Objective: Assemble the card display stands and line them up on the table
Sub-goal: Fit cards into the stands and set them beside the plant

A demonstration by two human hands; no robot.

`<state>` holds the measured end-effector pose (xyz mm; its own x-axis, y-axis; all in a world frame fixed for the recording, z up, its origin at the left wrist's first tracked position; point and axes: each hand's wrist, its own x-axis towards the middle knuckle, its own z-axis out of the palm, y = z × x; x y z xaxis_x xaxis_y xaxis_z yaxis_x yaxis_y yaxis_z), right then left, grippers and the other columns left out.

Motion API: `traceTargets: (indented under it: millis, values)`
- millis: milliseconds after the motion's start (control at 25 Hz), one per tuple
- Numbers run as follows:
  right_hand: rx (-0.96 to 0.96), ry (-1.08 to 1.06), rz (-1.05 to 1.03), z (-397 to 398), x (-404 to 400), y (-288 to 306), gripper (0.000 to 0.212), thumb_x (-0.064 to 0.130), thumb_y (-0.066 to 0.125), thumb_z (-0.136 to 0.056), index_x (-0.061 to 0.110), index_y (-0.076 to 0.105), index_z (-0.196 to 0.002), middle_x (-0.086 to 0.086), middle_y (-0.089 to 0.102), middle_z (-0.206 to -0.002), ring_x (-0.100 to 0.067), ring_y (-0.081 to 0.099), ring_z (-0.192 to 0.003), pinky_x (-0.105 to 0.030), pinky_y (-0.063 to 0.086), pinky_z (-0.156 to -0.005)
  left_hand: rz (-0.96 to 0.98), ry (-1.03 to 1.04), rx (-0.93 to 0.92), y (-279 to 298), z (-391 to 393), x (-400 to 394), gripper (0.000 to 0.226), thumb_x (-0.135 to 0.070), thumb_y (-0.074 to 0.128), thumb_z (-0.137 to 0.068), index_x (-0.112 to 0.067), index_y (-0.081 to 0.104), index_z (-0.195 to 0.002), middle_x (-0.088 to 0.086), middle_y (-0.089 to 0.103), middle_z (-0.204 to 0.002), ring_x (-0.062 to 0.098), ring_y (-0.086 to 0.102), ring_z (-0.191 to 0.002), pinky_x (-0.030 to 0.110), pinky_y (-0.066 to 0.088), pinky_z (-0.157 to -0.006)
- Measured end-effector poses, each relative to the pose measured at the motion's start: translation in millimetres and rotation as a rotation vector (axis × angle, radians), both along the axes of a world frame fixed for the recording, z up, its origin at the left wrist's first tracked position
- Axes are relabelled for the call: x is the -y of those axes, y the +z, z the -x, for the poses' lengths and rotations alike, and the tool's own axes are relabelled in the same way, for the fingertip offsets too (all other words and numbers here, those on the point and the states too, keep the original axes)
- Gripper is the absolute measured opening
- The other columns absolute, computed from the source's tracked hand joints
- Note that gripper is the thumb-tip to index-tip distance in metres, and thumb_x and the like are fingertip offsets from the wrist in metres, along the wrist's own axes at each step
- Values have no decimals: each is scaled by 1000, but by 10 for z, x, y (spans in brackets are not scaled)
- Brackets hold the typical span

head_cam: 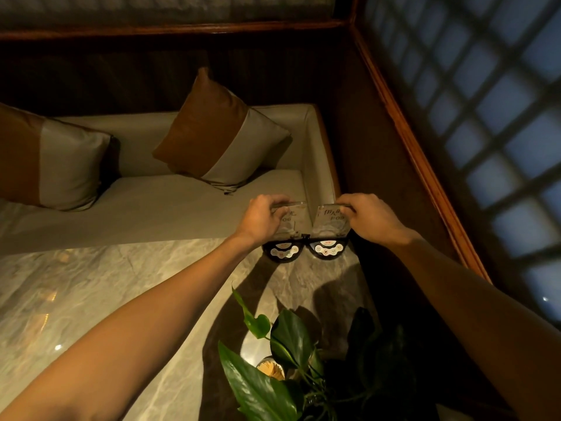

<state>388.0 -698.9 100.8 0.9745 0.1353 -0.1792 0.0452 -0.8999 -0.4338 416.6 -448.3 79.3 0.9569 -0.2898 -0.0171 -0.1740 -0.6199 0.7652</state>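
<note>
Marble table (106, 299) — two stands (326, 247), plant (288, 354)

The room is dim and the light is warm yellow. In the lower left of the frame a marble bench (91, 284) shines with small reflections. Behind it, across the middle left, stands a pale sofa (182, 208) with two cushions (221, 132) in orange and grey, one at the left edge and one near the centre. Dark wood panelling (182, 74) with a reddish rail (182, 28) runs along the top. At the right a lattice window (501, 123) glows blue. Green plant leaves (288, 335) are at the bottom centre.
</note>
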Motion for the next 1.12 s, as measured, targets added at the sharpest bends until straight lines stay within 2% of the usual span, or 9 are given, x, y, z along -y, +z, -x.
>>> traceTargets:
  millis: [80,200,280,520,600,680,840,1000,1120]
  values:
    - [14,1,-2,3,3,-4,22,21,50,-105,23,68,-117,-1,71,-112,-22,67,-100,-40,59,-81,-27,-37,-6,1,18,-13,23,-12,63,-96,-16,72,-116,-1,73,-115,11,64,-108,26,49,-93]
    - [17,14,6,10,7,-28,21,22,50,-104,24,67,-118,-1,71,-112,-17,65,-97,-27,53,-72,-26,-32,22,-8,77,-12,21,-13,62,-96,-17,71,-115,-2,73,-112,13,64,-106,29,51,-91]
    - [23,19,28,27,-2,-42,20,23,50,-104,25,66,-115,0,71,-110,-16,64,-94,-25,49,-68,-10,-26,35,-15,101,-10,20,-14,62,-96,-16,71,-113,-2,73,-110,14,65,-105,29,51,-90]
    - [17,5,43,9,11,-55,21,21,50,-104,25,67,-116,1,72,-108,-12,62,-89,-16,38,-57,21,-35,32,-20,102,-26,20,-13,62,-96,-18,71,-114,-3,73,-110,9,63,-103,28,51,-92]
    - [-7,0,16,12,35,-41,23,20,50,-104,24,67,-120,0,72,-112,-12,63,-93,-18,44,-61,31,-34,30,-29,91,-23,21,-12,62,-95,-17,72,-113,-3,73,-110,11,64,-104,30,52,-94]
    - [-13,11,12,27,30,-23,24,20,49,-105,24,66,-122,-1,72,-115,-16,66,-98,-27,53,-71,29,-41,23,-23,92,-23,21,-12,61,-96,-17,71,-114,-2,73,-112,13,65,-107,33,52,-95]
    - [29,36,12,66,21,-9,25,19,48,-105,23,67,-122,-2,72,-116,-18,67,-103,-35,57,-80,11,-56,43,-10,98,-39,22,-14,61,-96,-17,70,-117,-2,72,-114,14,64,-108,35,52,-96]
    - [38,52,30,61,32,17,24,19,49,-105,22,67,-121,-3,72,-118,-20,67,-106,-33,57,-79,23,-56,37,-1,95,-43,22,-14,61,-96,-17,71,-116,-3,72,-113,13,64,-107,34,52,-96]
    - [39,22,16,67,30,24,25,19,49,-105,22,67,-122,-2,71,-117,-20,66,-106,-37,57,-83,32,-69,46,-14,93,-28,21,-13,61,-96,-17,71,-114,-3,73,-112,12,64,-106,33,52,-95]
